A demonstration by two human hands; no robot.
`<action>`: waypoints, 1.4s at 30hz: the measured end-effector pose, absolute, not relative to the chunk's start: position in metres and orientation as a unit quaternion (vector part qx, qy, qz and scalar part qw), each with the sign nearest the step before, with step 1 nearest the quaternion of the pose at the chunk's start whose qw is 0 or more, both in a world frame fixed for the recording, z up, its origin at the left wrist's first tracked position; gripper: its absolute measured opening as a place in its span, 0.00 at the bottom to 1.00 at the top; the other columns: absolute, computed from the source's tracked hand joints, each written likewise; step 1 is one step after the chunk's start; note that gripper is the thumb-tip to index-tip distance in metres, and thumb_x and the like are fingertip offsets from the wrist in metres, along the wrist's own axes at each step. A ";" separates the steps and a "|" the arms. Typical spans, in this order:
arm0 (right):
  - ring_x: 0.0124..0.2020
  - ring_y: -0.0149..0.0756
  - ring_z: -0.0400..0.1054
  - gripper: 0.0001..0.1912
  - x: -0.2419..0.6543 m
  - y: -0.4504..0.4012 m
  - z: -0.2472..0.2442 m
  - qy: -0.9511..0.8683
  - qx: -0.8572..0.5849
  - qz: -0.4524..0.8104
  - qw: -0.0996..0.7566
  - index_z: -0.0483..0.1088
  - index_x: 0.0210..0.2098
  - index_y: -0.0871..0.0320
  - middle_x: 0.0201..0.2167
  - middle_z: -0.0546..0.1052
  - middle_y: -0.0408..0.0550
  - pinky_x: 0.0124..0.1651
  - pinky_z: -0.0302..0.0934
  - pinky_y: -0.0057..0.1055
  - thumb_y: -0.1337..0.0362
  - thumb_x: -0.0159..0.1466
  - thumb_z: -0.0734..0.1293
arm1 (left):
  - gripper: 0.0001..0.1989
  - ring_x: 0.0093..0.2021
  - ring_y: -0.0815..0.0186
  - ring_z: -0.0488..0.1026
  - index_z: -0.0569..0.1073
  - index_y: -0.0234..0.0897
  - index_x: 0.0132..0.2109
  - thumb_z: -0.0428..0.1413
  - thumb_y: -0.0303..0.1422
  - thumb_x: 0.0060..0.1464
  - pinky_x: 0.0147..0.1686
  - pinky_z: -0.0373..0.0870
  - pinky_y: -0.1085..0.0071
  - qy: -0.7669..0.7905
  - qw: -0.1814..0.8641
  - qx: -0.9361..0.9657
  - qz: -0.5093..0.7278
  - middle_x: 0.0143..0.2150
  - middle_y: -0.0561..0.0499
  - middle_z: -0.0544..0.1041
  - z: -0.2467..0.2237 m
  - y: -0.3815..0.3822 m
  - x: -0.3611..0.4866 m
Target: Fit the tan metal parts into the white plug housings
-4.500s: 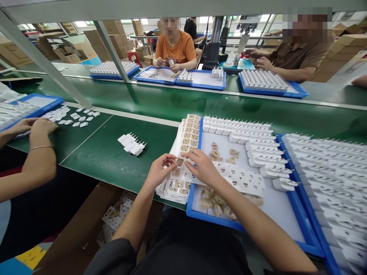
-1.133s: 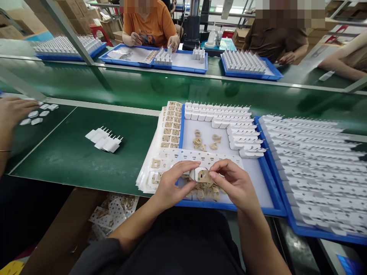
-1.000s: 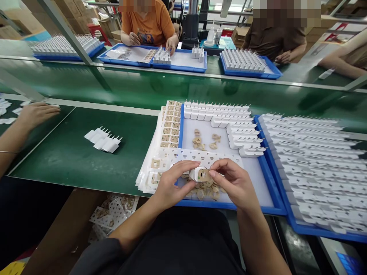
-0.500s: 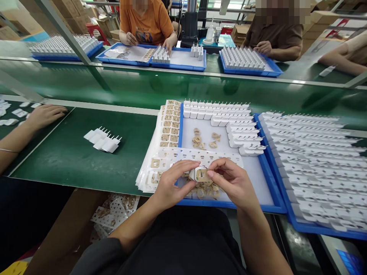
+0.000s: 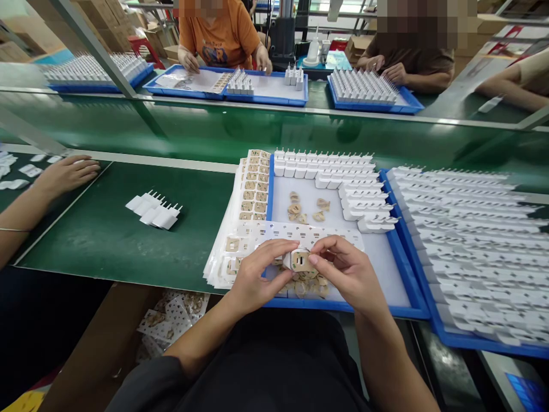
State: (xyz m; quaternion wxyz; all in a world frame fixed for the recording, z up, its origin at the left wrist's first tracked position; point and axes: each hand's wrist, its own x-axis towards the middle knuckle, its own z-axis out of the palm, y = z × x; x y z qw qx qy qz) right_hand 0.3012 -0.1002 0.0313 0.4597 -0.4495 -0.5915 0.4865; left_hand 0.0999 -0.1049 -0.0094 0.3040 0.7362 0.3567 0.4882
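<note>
At eight o'clock over the tray [image 5: 412, 309], your left hand [image 5: 257, 277] gripped a likely light, rigid plug [image 5: 287, 261] by its sides, your right hand [image 5: 349, 269] pinching its label [image 5: 302, 267].

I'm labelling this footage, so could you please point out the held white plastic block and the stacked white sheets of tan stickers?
Held white plastic block [image 5: 289, 261]: head view, on its white side.
Stacked white sheets of tan stickers [image 5: 235, 218]: head view, on the left margin.

Green worktop [image 5: 98, 234], red stool [image 5: 140, 43], cardboard boxes [image 5: 102, 24]
</note>
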 end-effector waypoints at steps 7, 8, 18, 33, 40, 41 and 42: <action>0.31 0.33 0.71 0.02 0.301 -0.101 0.028 -0.601 -0.451 0.473 0.461 0.75 0.35 0.54 0.30 0.76 0.43 0.35 0.68 0.30 0.63 0.64 0.72 | 0.25 0.57 0.59 0.76 0.72 0.42 0.60 0.61 0.22 0.57 0.59 0.73 0.61 0.357 0.306 0.736 0.487 0.55 0.46 0.80 -0.009 -0.105 0.100; 0.31 0.33 0.71 0.02 0.301 -0.101 0.028 -0.602 -0.452 0.470 0.461 0.75 0.35 0.54 0.30 0.76 0.43 0.35 0.68 0.30 0.63 0.64 0.72 | 0.25 0.57 0.59 0.76 0.72 0.42 0.60 0.61 0.22 0.57 0.59 0.73 0.61 0.358 0.306 0.736 0.486 0.55 0.46 0.80 -0.009 -0.105 0.100; 0.31 0.33 0.71 0.02 0.294 -0.106 0.027 -0.629 -0.482 0.390 0.469 0.74 0.37 0.53 0.31 0.77 0.42 0.37 0.69 0.30 0.65 0.65 0.71 | 0.24 0.57 0.59 0.76 0.72 0.41 0.59 0.60 0.21 0.57 0.59 0.74 0.60 0.352 0.295 0.738 0.495 0.54 0.44 0.80 -0.011 -0.104 0.101; 0.30 0.31 0.70 0.04 0.283 -0.111 0.033 -0.705 -0.513 0.217 0.440 0.71 0.36 0.54 0.30 0.75 0.42 0.35 0.68 0.29 0.70 0.66 0.68 | 0.23 0.55 0.59 0.78 0.73 0.39 0.58 0.60 0.20 0.56 0.57 0.76 0.60 0.342 0.269 0.740 0.512 0.53 0.44 0.81 -0.010 -0.104 0.103; 0.36 0.34 0.68 0.16 0.287 -0.110 0.026 -0.688 -0.490 0.355 0.400 0.72 0.50 0.51 0.37 0.70 0.45 0.29 0.68 0.25 0.62 0.63 0.73 | 0.22 0.55 0.60 0.77 0.74 0.39 0.56 0.62 0.21 0.55 0.57 0.75 0.63 0.353 0.310 0.697 0.542 0.53 0.44 0.80 -0.020 -0.105 0.104; 0.37 0.34 0.67 0.17 0.286 -0.110 0.024 -0.665 -0.477 0.407 0.405 0.72 0.50 0.50 0.38 0.69 0.45 0.29 0.69 0.25 0.62 0.63 0.74 | 0.21 0.55 0.60 0.78 0.74 0.39 0.56 0.63 0.22 0.55 0.57 0.76 0.64 0.354 0.316 0.689 0.547 0.52 0.44 0.80 -0.022 -0.105 0.104; 0.36 0.33 0.67 0.16 0.285 -0.110 0.021 -0.636 -0.465 0.453 0.417 0.72 0.50 0.49 0.37 0.68 0.44 0.29 0.69 0.25 0.62 0.63 0.74 | 0.21 0.54 0.60 0.78 0.75 0.39 0.55 0.63 0.22 0.55 0.56 0.76 0.65 0.356 0.321 0.682 0.552 0.52 0.44 0.81 -0.024 -0.105 0.105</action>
